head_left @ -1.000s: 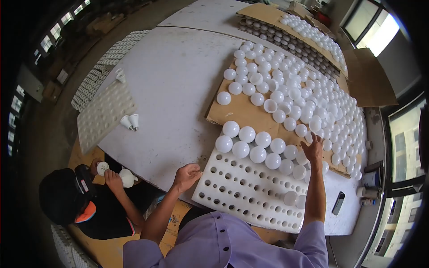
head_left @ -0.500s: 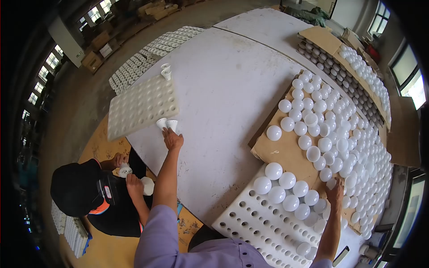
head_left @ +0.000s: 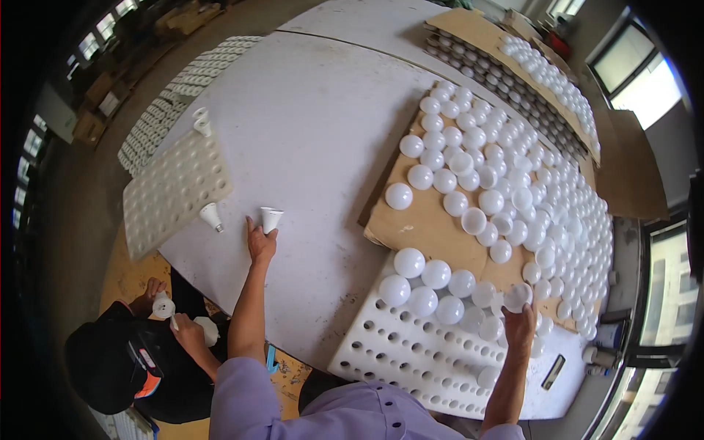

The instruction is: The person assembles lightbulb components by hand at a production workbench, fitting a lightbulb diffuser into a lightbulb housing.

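Observation:
My left hand (head_left: 259, 242) reaches far left over the white table and grips a white bulb base (head_left: 270, 218) by its lower end. A second bulb base (head_left: 212, 216) lies on its side just left of it. My right hand (head_left: 519, 323) holds a white bulb dome (head_left: 517, 296) above the near right part of the perforated white tray (head_left: 396, 348). Several assembled bulbs (head_left: 425, 290) stand in the tray's far rows. Many loose white domes (head_left: 506, 183) cover the brown cardboard (head_left: 422, 220) beyond the tray.
A dimpled white tray (head_left: 172, 187) lies at the table's left edge. A seated person in a dark cap (head_left: 110, 363) works on a bulb at lower left. Stacked trays of parts (head_left: 506, 66) line the far right. A phone (head_left: 553, 372) lies near the right edge.
My left hand has closed on one of the two bulb bases and stood it up. My right hand has lifted a dome off the cardboard toward the perforated tray.

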A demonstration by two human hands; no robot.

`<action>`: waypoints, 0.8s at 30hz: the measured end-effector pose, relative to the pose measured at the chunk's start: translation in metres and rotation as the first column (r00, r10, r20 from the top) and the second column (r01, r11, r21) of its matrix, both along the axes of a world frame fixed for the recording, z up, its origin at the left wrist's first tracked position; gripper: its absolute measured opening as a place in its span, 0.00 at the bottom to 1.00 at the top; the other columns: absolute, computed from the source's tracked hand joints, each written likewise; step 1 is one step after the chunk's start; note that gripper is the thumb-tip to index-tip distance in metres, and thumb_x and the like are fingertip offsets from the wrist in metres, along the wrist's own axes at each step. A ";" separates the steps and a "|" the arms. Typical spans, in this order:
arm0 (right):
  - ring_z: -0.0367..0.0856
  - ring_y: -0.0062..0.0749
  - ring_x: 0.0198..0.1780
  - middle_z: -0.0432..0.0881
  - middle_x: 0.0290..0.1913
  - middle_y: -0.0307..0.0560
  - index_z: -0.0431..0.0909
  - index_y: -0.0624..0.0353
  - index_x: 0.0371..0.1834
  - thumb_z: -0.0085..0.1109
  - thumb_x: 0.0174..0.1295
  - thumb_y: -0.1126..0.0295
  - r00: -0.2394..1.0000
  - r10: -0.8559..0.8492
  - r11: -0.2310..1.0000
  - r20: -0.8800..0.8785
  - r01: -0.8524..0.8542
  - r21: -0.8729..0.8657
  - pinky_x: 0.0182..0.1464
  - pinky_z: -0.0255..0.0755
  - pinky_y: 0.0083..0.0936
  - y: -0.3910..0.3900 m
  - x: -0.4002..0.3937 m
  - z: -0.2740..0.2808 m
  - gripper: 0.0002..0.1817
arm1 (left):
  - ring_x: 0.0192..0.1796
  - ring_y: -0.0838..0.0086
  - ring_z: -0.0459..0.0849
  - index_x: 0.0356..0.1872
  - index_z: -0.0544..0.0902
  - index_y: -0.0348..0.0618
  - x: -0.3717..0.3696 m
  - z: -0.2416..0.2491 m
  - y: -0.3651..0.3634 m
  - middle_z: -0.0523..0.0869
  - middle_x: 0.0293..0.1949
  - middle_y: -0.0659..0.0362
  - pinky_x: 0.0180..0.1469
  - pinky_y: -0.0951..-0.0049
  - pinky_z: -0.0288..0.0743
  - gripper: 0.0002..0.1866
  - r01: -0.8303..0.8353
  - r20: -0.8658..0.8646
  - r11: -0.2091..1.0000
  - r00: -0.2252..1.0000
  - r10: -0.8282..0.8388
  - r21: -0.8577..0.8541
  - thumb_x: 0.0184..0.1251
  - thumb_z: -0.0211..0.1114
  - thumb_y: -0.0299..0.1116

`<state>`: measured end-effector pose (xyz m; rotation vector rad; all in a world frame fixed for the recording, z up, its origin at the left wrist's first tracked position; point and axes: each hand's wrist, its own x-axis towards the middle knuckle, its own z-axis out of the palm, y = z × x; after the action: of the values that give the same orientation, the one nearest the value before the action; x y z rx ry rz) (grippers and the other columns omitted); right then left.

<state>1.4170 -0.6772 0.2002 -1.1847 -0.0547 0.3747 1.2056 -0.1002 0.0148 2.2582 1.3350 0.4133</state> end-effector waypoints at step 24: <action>0.72 0.33 0.60 0.74 0.58 0.46 0.64 0.55 0.62 0.78 0.39 0.70 0.662 0.686 0.703 0.303 -0.493 -0.513 0.66 0.63 0.30 0.023 -0.177 0.030 0.44 | 0.46 0.69 0.82 0.51 0.77 0.33 -0.060 0.202 -0.324 0.85 0.44 0.50 0.53 0.69 0.74 0.31 0.797 0.583 -0.031 0.414 -0.700 -0.603 0.47 0.78 0.39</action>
<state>1.2401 -0.6537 0.2301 -1.6299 -0.8763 0.6988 1.1455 -0.4246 0.2172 1.6126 -0.1059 -0.4829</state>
